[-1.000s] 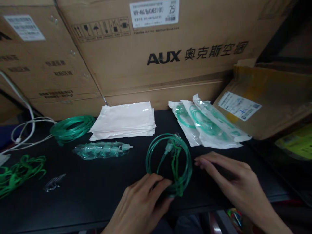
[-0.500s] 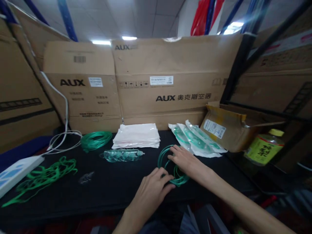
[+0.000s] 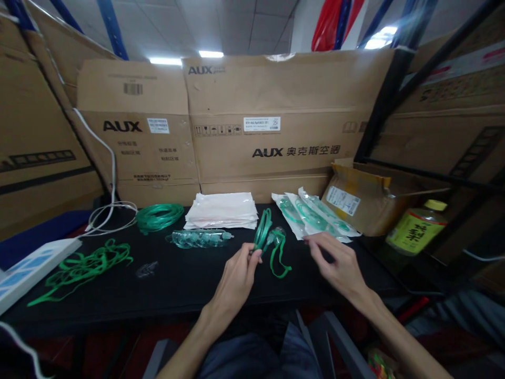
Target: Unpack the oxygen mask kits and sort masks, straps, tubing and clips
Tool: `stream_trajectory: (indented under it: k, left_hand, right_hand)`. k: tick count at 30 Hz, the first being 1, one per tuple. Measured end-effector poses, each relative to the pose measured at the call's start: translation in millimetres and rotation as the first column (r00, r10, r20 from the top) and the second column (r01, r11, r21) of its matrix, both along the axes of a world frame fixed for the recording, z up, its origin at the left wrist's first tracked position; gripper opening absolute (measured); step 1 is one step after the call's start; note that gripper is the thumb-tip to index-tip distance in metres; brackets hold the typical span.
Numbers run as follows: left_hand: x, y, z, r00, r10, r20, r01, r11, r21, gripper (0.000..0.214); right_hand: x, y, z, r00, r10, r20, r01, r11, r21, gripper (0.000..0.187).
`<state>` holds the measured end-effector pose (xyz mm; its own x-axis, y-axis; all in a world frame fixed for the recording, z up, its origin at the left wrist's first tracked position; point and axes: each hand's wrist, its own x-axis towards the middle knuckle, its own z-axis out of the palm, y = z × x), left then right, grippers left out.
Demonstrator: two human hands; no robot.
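My left hand point(image 3: 239, 273) is closed, thumb and fingers pinching the lower end of a coil of green tubing point(image 3: 263, 229) that it holds up on edge. Beside the coil is a clear green mask point(image 3: 277, 236), its green elastic strap point(image 3: 281, 266) trailing onto the black table. Whether the mask is joined to the tubing I cannot tell. My right hand point(image 3: 335, 258) hovers to the right, thumb and fingers apart, nothing visible in it. Just beyond its fingertips lie several sealed clear-and-white packages point(image 3: 315, 216) with green tubing inside.
White pouches point(image 3: 221, 210) are stacked behind nested green masks point(image 3: 201, 238). At left are another tubing coil point(image 3: 160, 217), tangled green straps point(image 3: 90, 266), small clear pieces point(image 3: 147, 269) and a power strip point(image 3: 37, 266). An open carton point(image 3: 355, 195) and a yellow-capped bottle point(image 3: 418, 226) stand right.
The tubing coil was lying flat under both hands; now my left hand holds it upright and bunched narrow. My right hand has let go and moved right. The mask and strap now show clearly.
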<state>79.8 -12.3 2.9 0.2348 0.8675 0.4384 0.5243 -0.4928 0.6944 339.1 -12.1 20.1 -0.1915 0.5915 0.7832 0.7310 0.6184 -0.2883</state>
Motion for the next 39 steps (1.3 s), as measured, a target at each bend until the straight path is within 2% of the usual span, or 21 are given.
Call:
stream_trajectory:
  k: [2, 4, 6, 8, 10, 12, 14, 16, 17, 19, 21, 22, 24, 26, 28, 31, 36, 39]
  left_hand:
    - [-2.1, 1.2, 1.7, 0.997, 0.021, 0.078, -0.018, 0.999, -0.031, 0.027]
    - [-3.8, 3.1, 3.2, 0.981, 0.013, 0.194, 0.003, 0.997, -0.081, 0.033]
    - [-5.5, 4.9, 4.9, 0.929, 0.000, 0.370, 0.062, 0.986, -0.154, 0.037]
    - [-8.8, 5.5, 7.1, 0.824, 0.033, 0.565, 0.130, 0.961, -0.246, 0.041]
    - [-15.5, 4.7, 8.2, 0.719, 0.113, 0.686, 0.180, 0.922, -0.342, 0.050]
    - [-26.4, 2.8, 6.6, 0.688, 0.179, 0.704, 0.201, 0.884, -0.422, 0.064]
    - [-40.4, 0.3, 2.0, 0.753, 0.203, 0.626, 0.176, 0.854, -0.489, 0.077]
    - [-54.3, -3.3, -3.3, 0.865, 0.201, 0.460, 0.096, 0.833, -0.544, 0.081]
    - [-59.8, -5.8, -5.0, 0.918, 0.192, 0.346, 0.028, 0.841, -0.540, 0.077]
    - [-66.3, -12.0, -5.0, 0.974, 0.210, 0.089, -0.158, 0.902, -0.401, 0.062]
    - [-65.1, -19.0, -0.4, 0.949, 0.294, -0.108, -0.307, 0.944, -0.124, 0.047]
    - [-61.9, -22.2, 2.6, 0.934, 0.316, -0.166, -0.320, 0.947, 0.002, 0.041]
    - [-51.8, -27.1, 7.8, 0.938, 0.237, -0.254, -0.206, 0.968, 0.142, 0.035]
    - [-39.6, -29.3, 9.6, 0.936, 0.034, -0.349, 0.019, 0.989, 0.147, 0.029]
    - [-28.7, -28.8, 8.1, 0.894, -0.113, -0.434, 0.174, 0.979, 0.103, 0.020]
    - [-19.0, -24.8, 4.4, 0.849, -0.165, -0.501, 0.233, 0.969, 0.076, 0.008]
    - [-20.7, -15.2, 2.8, 0.849, -0.197, -0.490, 0.298, 0.945, 0.136, 0.009]
    - [-24.8, -10.0, 1.1, 0.801, -0.222, -0.556, 0.363, 0.919, 0.155, 0.015]
  right_hand:
    - [-2.2, 1.6, -10.1, 0.974, 0.076, 0.213, -0.064, 0.996, -0.065, 0.043]
    - [-9.8, 8.9, -15.1, 0.906, 0.104, 0.410, -0.061, 0.991, -0.116, 0.069]
    - [-19.7, 18.7, -15.0, 0.841, 0.098, 0.531, -0.040, 0.992, -0.120, 0.078]
    - [-28.5, 27.1, -12.7, 0.807, 0.094, 0.583, -0.041, 0.994, -0.104, 0.066]
    - [-33.8, 30.8, -10.8, 0.797, 0.117, 0.592, -0.069, 0.992, -0.103, 0.048]
    - [-34.9, 28.8, -11.1, 0.807, 0.165, 0.567, -0.118, 0.986, -0.120, 0.041]
    - [-32.4, 22.0, -13.4, 0.829, 0.222, 0.514, -0.164, 0.974, -0.156, 0.043]
    - [-28.6, 12.6, -16.4, 0.844, 0.268, 0.464, -0.181, 0.958, -0.224, 0.046]
    - [-26.9, 7.8, -17.4, 0.846, 0.281, 0.452, -0.171, 0.948, -0.268, 0.048]
    - [-25.2, -1.0, -17.5, 0.846, 0.285, 0.450, -0.126, 0.928, -0.351, 0.049]
    - [-26.5, -7.7, -13.5, 0.846, 0.285, 0.451, -0.082, 0.905, -0.418, 0.048]
    - [-28.2, -10.1, -9.7, 0.847, 0.288, 0.447, -0.067, 0.892, -0.448, 0.047]
    - [-33.5, -13.1, 0.4, 0.847, 0.311, 0.431, -0.057, 0.859, -0.509, 0.042]
    - [-40.2, -14.1, 11.7, 0.839, 0.360, 0.407, -0.067, 0.811, -0.581, 0.030]
    - [-46.8, -13.5, 20.9, 0.833, 0.411, 0.371, -0.086, 0.759, -0.646, 0.017]
    - [-54.1, -10.6, 26.4, 0.845, 0.434, 0.312, -0.095, 0.696, -0.712, 0.010]
    - [-58.2, -2.1, 22.3, 0.880, 0.412, 0.235, -0.092, 0.635, -0.767, 0.009]
    - [-58.7, 3.7, 21.5, 0.876, 0.452, 0.170, -0.145, 0.583, -0.799, 0.009]
